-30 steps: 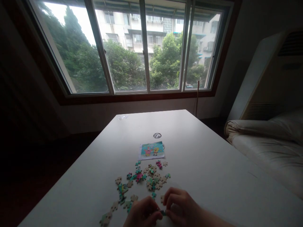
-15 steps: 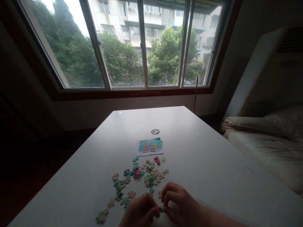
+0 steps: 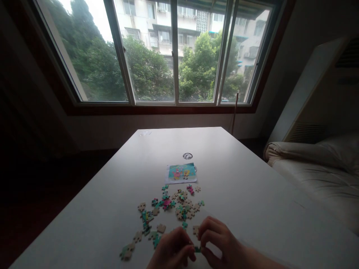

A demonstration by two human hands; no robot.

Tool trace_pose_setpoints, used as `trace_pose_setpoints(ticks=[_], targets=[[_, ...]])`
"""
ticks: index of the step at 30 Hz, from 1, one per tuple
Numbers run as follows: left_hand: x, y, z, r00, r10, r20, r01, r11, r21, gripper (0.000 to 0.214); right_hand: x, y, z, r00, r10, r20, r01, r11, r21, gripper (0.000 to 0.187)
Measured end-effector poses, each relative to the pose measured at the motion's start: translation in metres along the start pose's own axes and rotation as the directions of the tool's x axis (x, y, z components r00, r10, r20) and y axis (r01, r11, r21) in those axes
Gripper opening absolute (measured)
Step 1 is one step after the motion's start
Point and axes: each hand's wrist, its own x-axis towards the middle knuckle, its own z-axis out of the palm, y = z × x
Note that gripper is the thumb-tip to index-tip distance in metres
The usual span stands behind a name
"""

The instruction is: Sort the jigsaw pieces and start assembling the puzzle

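Observation:
At the near edge of the white table (image 3: 252, 194), my left hand (image 3: 172, 250) and my right hand (image 3: 218, 241) meet fingertip to fingertip. Both pinch a small green puzzle piece (image 3: 198, 249) between them. Just beyond my hands lie several loose puzzle pieces (image 3: 171, 209), some colour side up, some showing brown backs. Farther up the table lies a reference picture card (image 3: 181, 172) with a teal cartoon scene.
A small round hole (image 3: 187, 155) sits in the table beyond the card, and a clear scrap (image 3: 144, 132) lies at the far left corner. A white cushioned sofa (image 3: 314, 164) stands to the right. A wide window (image 3: 174, 52) fills the far wall.
My hands stay together on the small piece at the table's near edge. Only the camera view has shifted slightly.

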Motion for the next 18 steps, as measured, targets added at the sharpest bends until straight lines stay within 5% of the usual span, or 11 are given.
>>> trace_pose_setpoints(ticks=[6,18], targets=[[-0.001,0.014,0.001,0.998,-0.051,-0.041,0.048,0.996,-0.069,0.051,-0.001,0.007,0.001,0.999,-0.012,0.033,0.011,1.0,0.023,0.009],[-0.003,0.01,0.002,0.999,0.006,-0.051,-0.002,0.998,0.064,0.046,-0.001,-0.006,-0.006,0.999,0.031,0.04,-0.03,0.999,-0.022,0.012]])
